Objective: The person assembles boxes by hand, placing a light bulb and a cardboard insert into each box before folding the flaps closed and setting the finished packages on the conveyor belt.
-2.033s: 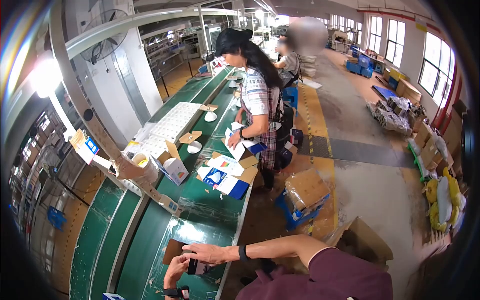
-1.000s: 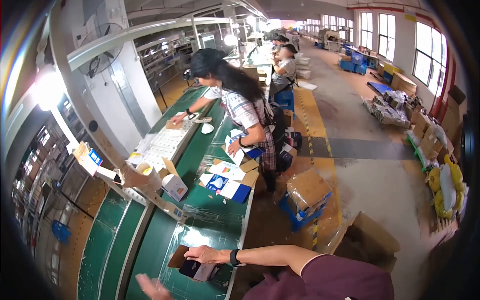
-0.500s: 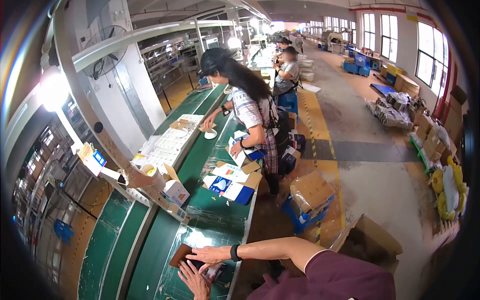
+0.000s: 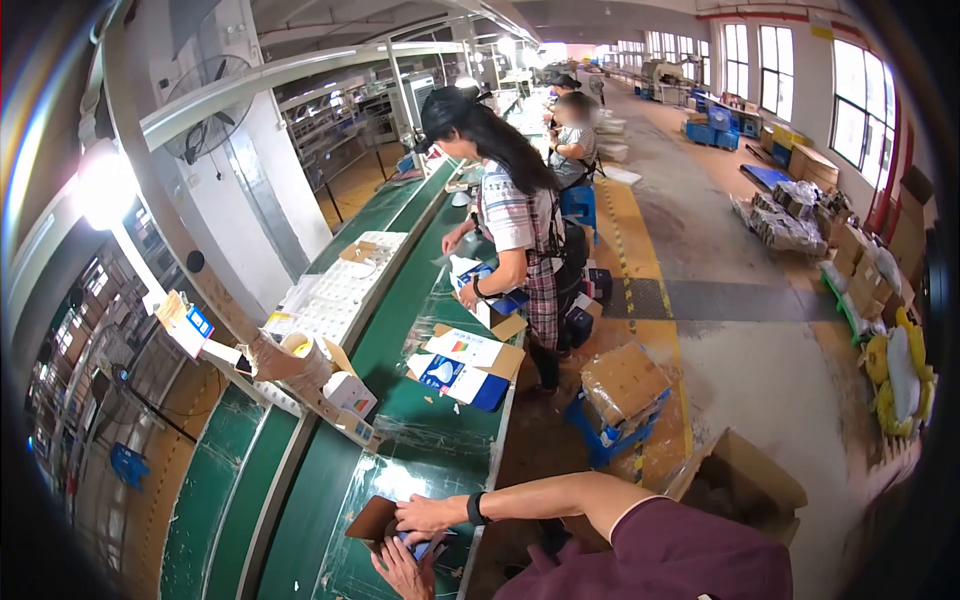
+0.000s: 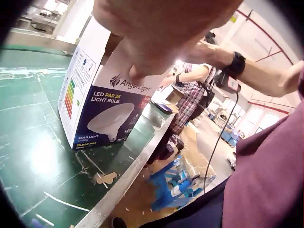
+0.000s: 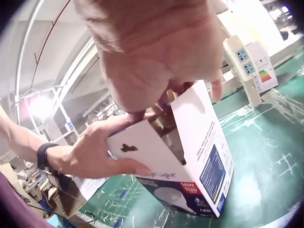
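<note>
A light bulb box (image 5: 107,104), white and dark blue with a printed bulb, stands upright on the green conveyor with its top open. In the head view its brown flap (image 4: 371,522) sticks out to the left. My left hand (image 4: 405,572) holds the front panel near the top edge; in the right wrist view the thumb of this left hand (image 6: 102,149) lies across the printed front. From above, my right hand (image 6: 156,57) reaches over the opening with several fingers down inside and one outside the side panel. Its fingertips are hidden in the box, so I cannot tell what they touch.
Flattened bulb cartons (image 4: 465,365) lie farther along the conveyor, where another person (image 4: 505,200) handles a box. A post with sockets (image 6: 243,61) rises beside a second carton (image 4: 350,393). A large open carton (image 4: 740,475) and a taped box on a blue stool (image 4: 610,410) stand on the floor.
My left hand swung away to the left a second ago, then came back to the box. My right hand stayed at the box top. The brown flap shows wider now.
</note>
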The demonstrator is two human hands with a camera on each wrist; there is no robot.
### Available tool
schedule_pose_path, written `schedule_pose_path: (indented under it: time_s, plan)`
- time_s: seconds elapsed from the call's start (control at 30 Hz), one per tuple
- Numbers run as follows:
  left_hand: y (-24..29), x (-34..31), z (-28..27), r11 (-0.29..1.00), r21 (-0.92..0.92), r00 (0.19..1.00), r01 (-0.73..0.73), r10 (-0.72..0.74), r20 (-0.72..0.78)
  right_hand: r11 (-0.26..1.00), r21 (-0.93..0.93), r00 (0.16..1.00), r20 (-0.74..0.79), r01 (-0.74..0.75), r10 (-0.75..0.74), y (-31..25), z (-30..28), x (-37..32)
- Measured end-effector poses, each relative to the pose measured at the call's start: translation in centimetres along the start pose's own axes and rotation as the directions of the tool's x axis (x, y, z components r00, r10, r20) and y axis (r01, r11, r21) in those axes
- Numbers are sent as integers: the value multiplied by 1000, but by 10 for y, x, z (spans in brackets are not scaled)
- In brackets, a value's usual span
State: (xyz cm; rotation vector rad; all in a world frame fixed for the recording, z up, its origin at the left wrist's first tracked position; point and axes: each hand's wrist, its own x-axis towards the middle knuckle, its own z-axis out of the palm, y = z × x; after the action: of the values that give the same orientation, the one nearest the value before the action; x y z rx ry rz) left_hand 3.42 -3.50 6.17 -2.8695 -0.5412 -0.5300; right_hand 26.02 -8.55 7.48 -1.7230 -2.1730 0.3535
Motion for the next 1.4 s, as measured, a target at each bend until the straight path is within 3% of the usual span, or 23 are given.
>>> schedule_pose_path:
  time_s: [0.03,0.1,0.13,0.17,0.23,0.33,0.37,0.47,0.53,0.7,0.73,0.77,0.8,0.83,0.87,0.93,0.97,1.07,1.1,1.17,1.27,1.3,1.4]
  plan:
    - [-7,-7,10,1000,-12,1000,-5,5,-1,997,82,998,-57,9,-5,-4,11,-4]
    - [-7,-11,23,996,-81,999,32,-35,-39,990,-30,990,-32,139,-140,-15,5,-17]
    - [-6,-14,26,992,-122,998,42,-36,51,976,-80,979,-7,203,-205,-20,1,-22]
    - [-6,-13,15,986,-160,989,50,-27,146,953,-229,978,96,201,-183,-24,9,-23]
    - [-7,-7,6,971,-212,941,109,-31,338,947,-284,989,67,147,-133,-24,42,-15]
    - [-20,-21,61,985,-116,925,131,-79,373,949,-283,990,28,138,-136,-23,48,-14]
    - [-24,-22,55,996,-74,942,41,-14,336,955,-269,993,28,122,-119,-17,53,-15]
    - [-9,2,-5,996,-78,952,31,-6,305,962,-271,997,70,31,-12,-18,52,-14]
    - [-20,-12,30,982,-166,929,95,-27,370,956,-289,991,110,-45,80,-27,48,-13]
    - [-32,2,26,980,-153,913,126,-54,405,946,-313,963,218,-84,158,-32,44,6]
    - [-34,7,20,971,-195,920,138,-53,389,970,-242,981,181,-28,74,-27,37,3]
    - [-30,9,-3,941,-326,990,91,-52,129,985,-173,990,138,28,-4,-21,28,-4]
    - [-27,6,-8,923,-359,990,142,-133,49,991,-105,993,87,87,-78,-15,21,-11]
    - [-23,0,-8,898,-396,975,192,-219,-25,982,-45,968,-167,182,-187,-10,15,-21]
    - [-19,-8,-9,867,-435,946,245,-311,-87,991,102,955,-293,88,-54,-7,12,-29]
    - [-20,-17,-5,811,-553,955,190,-284,-88,912,407,853,-459,-45,248,3,12,-31]
    - [-21,-24,3,803,-575,963,155,-252,-93,884,449,813,-462,-131,355,18,23,-25]
    - [-24,-32,7,742,-665,986,89,-160,-46,463,849,848,-35,-253,528,23,69,-8]
    - [-30,-31,9,692,-715,991,95,-135,0,569,745,864,20,-348,502,29,84,1]
    - [-39,-34,20,606,-789,994,102,-90,59,599,756,918,8,-264,396,51,144,31]
    - [-60,-29,36,599,-801,992,5,100,81,698,668,894,-110,-257,434,38,134,27]
    - [-63,-16,19,738,-657,980,-153,198,-6,684,702,899,-146,-200,413,40,140,29]
    - [-63,-15,35,785,-605,974,-134,217,66,608,784,815,-268,-125,513,31,126,26]
